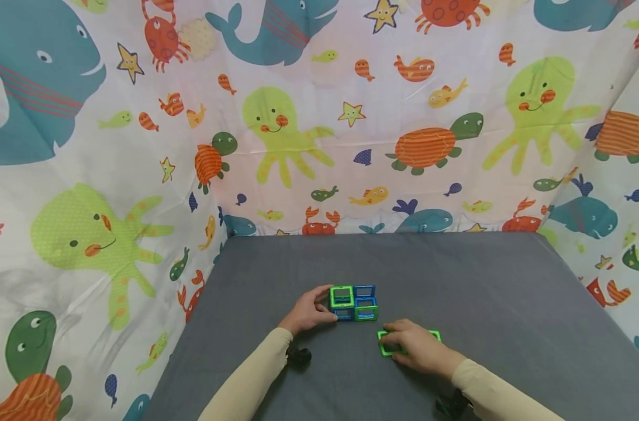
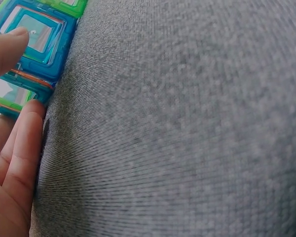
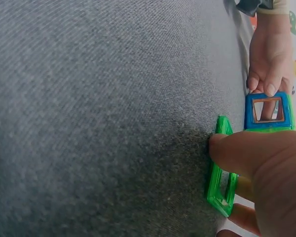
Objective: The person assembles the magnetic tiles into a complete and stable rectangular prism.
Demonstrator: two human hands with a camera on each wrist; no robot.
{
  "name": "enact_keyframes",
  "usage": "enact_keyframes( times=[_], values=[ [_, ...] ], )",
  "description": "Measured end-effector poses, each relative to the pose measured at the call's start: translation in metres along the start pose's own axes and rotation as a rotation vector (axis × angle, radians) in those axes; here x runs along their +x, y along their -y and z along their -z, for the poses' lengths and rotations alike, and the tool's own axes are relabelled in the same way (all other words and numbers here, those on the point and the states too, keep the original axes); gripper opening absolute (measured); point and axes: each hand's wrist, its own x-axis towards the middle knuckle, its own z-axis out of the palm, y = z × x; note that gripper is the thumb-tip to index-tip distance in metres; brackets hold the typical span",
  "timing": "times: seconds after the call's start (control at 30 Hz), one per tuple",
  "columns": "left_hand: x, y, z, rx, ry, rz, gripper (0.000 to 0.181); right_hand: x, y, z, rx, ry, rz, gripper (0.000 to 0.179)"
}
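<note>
A small block structure of blue and green magnetic tiles stands on the grey cloth. My left hand holds its left side, with the thumb across a blue tile face and the other fingers against the neighbouring side. To the right and nearer to me, a green magnetic tile lies on the cloth, partly covered by my right hand. The right thumb lies over one edge of it, and fingers reach its other side. Whether more than one green tile lies under this hand I cannot tell.
The grey cloth covers the table up to the back wall. Curtains printed with sea animals hang at the back and both sides. A dark wrist camera sits at the left cuff.
</note>
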Motion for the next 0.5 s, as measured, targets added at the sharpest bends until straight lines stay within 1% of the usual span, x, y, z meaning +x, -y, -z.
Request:
enact_keyframes(
  times=[0.2,0.33,0.5],
  values=[
    [-0.0004,-0.0013,-0.0010,-0.003,-0.002,-0.013,0.078,0.0018,0.0006,0.0023,-0.007,0.004,-0.001,0.034],
    [-0.0010,-0.0019,-0.0010,-0.002,-0.002,-0.008,0.078,0.0028,0.0007,0.0019,-0.005,0.000,-0.005,0.033],
    [-0.0018,-0.0019,-0.0008,0.001,-0.007,0.006,0.078,0.0048,0.0027,0.0030,0.022,-0.003,-0.010,0.031]
  ],
)
